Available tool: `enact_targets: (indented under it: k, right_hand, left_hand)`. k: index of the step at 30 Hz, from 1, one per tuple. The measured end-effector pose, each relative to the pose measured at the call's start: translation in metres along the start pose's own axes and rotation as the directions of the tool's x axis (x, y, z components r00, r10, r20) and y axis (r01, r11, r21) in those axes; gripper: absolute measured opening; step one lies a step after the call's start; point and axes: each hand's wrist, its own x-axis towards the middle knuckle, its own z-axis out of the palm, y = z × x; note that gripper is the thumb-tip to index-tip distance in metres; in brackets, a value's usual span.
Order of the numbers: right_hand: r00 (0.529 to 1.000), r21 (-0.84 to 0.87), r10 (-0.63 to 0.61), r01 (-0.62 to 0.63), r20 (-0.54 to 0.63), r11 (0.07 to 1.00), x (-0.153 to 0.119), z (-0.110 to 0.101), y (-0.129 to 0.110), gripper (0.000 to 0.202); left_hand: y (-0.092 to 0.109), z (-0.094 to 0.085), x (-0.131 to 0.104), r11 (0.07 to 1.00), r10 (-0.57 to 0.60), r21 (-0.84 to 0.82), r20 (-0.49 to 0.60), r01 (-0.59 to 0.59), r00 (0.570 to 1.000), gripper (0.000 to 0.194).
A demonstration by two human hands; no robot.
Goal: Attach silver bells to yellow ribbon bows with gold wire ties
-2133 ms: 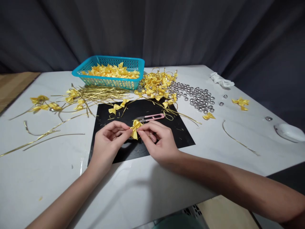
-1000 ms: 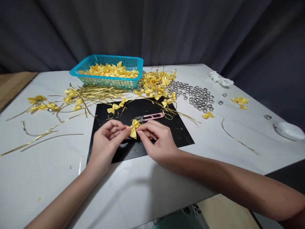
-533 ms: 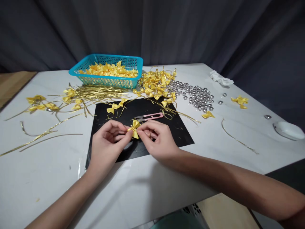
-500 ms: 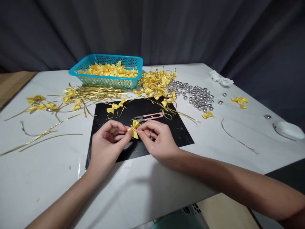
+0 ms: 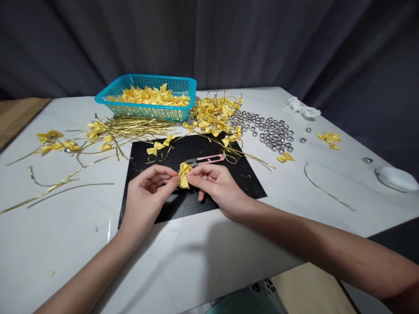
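Observation:
Between my two hands is a yellow ribbon bow [image 5: 184,176], held above the black mat [image 5: 178,209]. Thumb and forefinger of my left hand [image 5: 149,189] pinch its left side. My right hand [image 5: 219,187] pinches the right side, its other fingers curled below. Fine detail where the fingertips meet the bow is hidden. Just beyond the bow lie pink-handled thread snips [image 5: 209,159]. Two loose yellow bows [image 5: 157,147] rest on the mat's far left part.
A blue basket [image 5: 144,106] of yellow bows stands at the back. Gold ties [image 5: 137,126] lie before it. Right of it are a heap of tied bows [image 5: 214,111] and silver beads [image 5: 275,135]. A white tissue [image 5: 304,108] and a white rounded object [image 5: 396,179] are at right.
The bow has turned slightly between my fingertips and shifted a little left. My right hand's lower fingers have moved down. Everything else on the table looks the same.

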Motion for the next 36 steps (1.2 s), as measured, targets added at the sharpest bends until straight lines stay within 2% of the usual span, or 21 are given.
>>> enact_targets:
  k: [8,15,21,29,36]
  right_hand:
    - [1.0,-0.028,-0.002,0.003,0.012,1.0,0.0,-0.0002,-0.0017,0.006]
    - [1.0,-0.027,-0.007,0.008,0.02,1.0,-0.0001,-0.0002,-0.0008,0.007]
    - [1.0,-0.02,-0.003,0.003,0.0,1.0,-0.0008,-0.0007,0.0006,0.016]
    - [0.999,-0.075,-0.024,0.022,-0.023,0.997,-0.0016,0.0016,0.0004,0.007]
    - [0.999,-0.101,-0.042,0.039,-0.027,0.994,-0.0013,0.0019,0.0009,0.009]
  left_hand:
    - [0.0024,0.0006,-0.0054,0.985,0.095,0.149,-0.022,-0.091,0.995,0.005]
    - [0.0045,0.0015,-0.0051,0.982,0.097,0.166,-0.045,-0.089,0.994,0.004]
    - [0.005,0.002,-0.0051,0.983,0.078,0.172,-0.048,-0.069,0.996,0.007]
    - [0.0049,0.0014,-0.0052,0.975,0.105,0.199,-0.024,-0.098,0.994,0.007]
    - [0.0059,0.0015,-0.0058,0.977,0.107,0.19,-0.029,-0.099,0.994,0.007]
